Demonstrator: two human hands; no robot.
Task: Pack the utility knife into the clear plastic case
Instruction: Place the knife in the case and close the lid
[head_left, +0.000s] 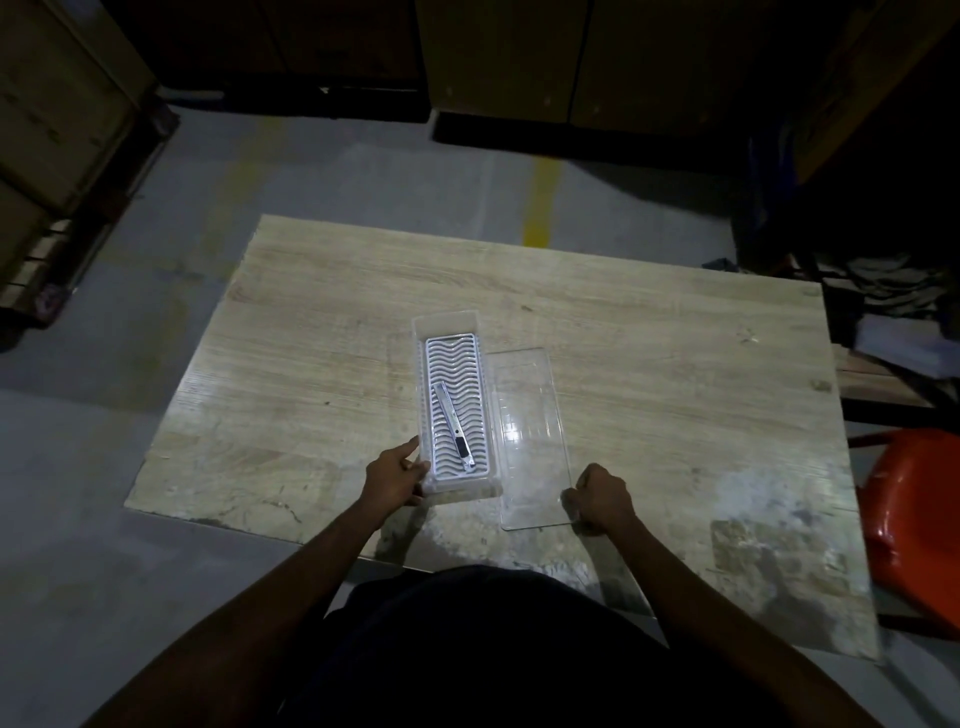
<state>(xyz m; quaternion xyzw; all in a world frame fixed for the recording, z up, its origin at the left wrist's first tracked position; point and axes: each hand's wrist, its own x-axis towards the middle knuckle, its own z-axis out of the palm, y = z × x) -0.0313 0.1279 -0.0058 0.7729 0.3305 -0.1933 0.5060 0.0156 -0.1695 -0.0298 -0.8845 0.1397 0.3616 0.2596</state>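
Note:
A clear plastic case (422, 364) stands in the middle of the wooden table (311, 322), with a white wavy-slotted insert in its bottom. The silver utility knife (455, 427) lies slanted on that insert, its black slider toward me. My left hand (396, 474) grips the case's near left corner. The flat clear lid (530, 441) lies on the table right beside the case. My right hand (602, 498) is closed on the lid's near right corner.
An orange plastic chair (914, 514) stands at the table's right edge. Cardboard boxes on pallets (57, 130) line the far left, and dark cabinets stand at the back. Grey floor with a yellow line lies beyond the table's far edge.

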